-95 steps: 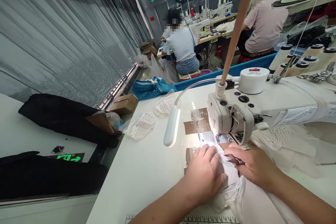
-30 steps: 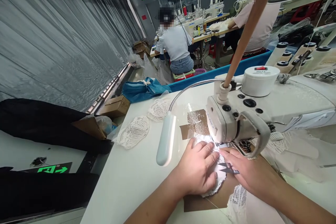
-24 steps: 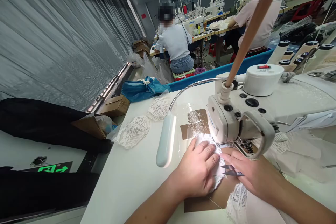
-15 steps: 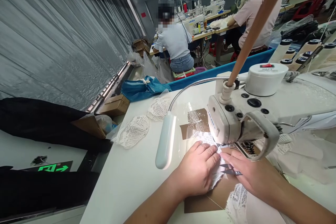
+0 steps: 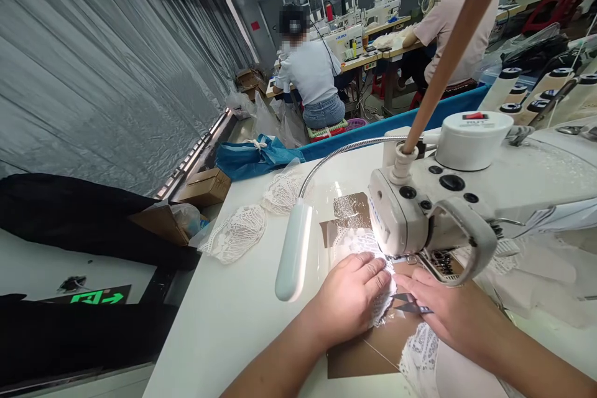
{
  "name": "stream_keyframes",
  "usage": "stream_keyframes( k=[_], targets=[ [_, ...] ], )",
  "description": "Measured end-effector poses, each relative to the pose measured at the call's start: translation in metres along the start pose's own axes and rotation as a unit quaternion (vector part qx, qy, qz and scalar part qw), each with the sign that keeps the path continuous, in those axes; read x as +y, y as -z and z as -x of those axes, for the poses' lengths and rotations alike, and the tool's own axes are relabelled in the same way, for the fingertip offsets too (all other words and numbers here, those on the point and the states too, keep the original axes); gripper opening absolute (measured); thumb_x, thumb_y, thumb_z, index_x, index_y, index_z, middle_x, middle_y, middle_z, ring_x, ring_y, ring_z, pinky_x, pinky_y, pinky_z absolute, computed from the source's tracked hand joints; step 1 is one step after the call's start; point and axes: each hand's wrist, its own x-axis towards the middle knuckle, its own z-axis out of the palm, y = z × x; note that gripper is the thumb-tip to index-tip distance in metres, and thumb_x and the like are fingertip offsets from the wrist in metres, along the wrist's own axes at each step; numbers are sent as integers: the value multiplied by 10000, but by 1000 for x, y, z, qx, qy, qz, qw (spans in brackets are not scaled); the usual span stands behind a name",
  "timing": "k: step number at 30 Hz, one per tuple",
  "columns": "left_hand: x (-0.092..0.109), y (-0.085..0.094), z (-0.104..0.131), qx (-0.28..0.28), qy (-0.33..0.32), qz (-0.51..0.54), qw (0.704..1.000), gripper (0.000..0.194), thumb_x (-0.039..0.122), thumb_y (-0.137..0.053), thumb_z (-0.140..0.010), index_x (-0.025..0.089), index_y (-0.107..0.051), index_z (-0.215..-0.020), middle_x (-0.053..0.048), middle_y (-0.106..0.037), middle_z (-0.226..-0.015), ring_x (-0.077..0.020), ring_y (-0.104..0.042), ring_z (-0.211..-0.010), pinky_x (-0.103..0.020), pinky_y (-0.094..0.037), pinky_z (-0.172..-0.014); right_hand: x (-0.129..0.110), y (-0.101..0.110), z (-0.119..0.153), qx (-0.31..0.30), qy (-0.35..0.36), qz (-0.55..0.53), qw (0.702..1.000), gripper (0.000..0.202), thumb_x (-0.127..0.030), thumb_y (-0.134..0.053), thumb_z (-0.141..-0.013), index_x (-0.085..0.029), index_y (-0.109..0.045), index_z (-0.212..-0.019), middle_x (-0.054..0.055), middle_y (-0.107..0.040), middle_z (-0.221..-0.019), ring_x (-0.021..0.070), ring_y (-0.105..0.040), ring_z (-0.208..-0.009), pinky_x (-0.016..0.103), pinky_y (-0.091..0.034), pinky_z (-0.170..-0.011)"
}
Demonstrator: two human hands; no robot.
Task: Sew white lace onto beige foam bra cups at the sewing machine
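Observation:
A white lace piece [image 5: 357, 241] lies under the head of the sewing machine [image 5: 396, 217], showing beyond and below my left hand. Fingers stretched out, my left hand [image 5: 357, 292] presses flat on the lace just in front of the presser foot. My right hand [image 5: 436, 298] has a pair of thread snips [image 5: 410, 305] held in its palm, the blades pointing left. Its fingertips touch the lace edge beside the needle area, which the machine head partly hides. Another lace-edged piece [image 5: 422, 348] rests below my right wrist.
A lamp [image 5: 295, 252] on a bendable neck stands left of the machine. Two lace cups [image 5: 240, 233] lie at the table's left edge. Thread cones [image 5: 506, 87] stand at the right. Two people [image 5: 310, 74] sit at other machines beyond a blue cloth trough [image 5: 364, 130].
The lace has slid away under the machine head, so more shows beyond my left hand and less hangs below it. Both hands have barely shifted.

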Motion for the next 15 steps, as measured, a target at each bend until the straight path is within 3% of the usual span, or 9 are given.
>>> stream_keyframes(
  k=[5,11,15],
  targets=[
    [-2,0,-2,-1,24,11,1000,443,194,-516,-833,117,-535,-1269,-127,-581,-1309,-290,-525,-1172,-453,-431,-1021,-3,0,-3,-12,-34,7,999,534,-101,-371,-731,-210,-600,-1201,94,-717,-1049,233,-700,-772,310,-535,-515],
    [-3,4,-4,5,67,10,998,488,154,-508,-784,125,-541,-1270,-158,-562,-1317,-319,-511,-1184,-487,-451,-972,-4,5,-5,-24,-72,-64,995,567,-103,-403,-712,-238,-543,-1245,49,-726,-994,201,-679,-703,282,-499,-530],
    [-4,2,0,-8,90,7,996,531,183,-490,-799,147,-489,-1329,-144,-493,-1394,-321,-435,-1268,-502,-395,-1024,8,23,1,-67,-110,-135,982,206,-274,-468,-836,-289,-642,-944,4,-712,-793,198,-649,-667,274,-476,-556]
  ],
)
